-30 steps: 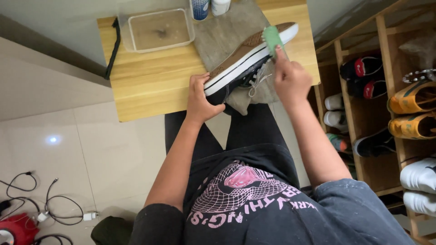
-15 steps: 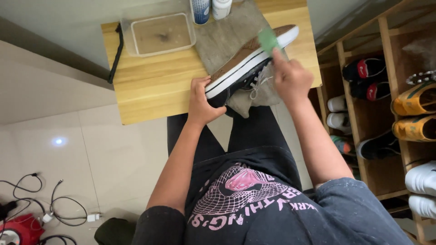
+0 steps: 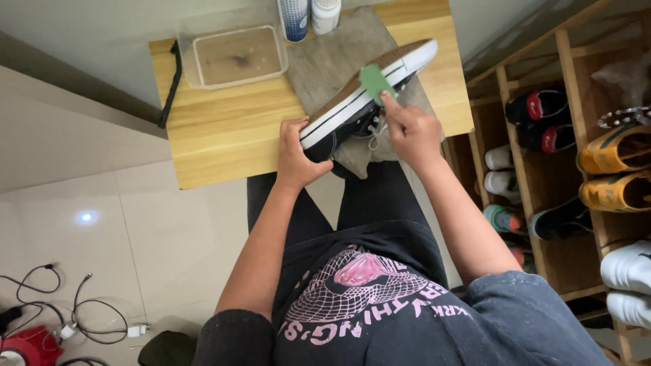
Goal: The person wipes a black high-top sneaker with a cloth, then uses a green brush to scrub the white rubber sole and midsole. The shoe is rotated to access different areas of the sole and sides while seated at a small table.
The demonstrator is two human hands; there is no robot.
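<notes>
Gripping sneaker (image 3: pixel 366 95) heel, frame centre: left hand (image 3: pixel 298 152), fingers clenched; right hand (image 3: pixel 410 132) fingers pinching green pad (image 3: pixel 376 81) against sole; wooden tabletop (image 3: pixel 224 135) beneath.

The left hand (image 3: pixel 298 152) grips the heel of a black sneaker (image 3: pixel 366 91) tipped sole-up on a grey cloth (image 3: pixel 332 54) over the wooden table (image 3: pixel 224 129); the right hand (image 3: pixel 410 132) presses a green sponge (image 3: pixel 375 81) to its sole; a clear tray (image 3: pixel 234 57) sits beside.
</notes>
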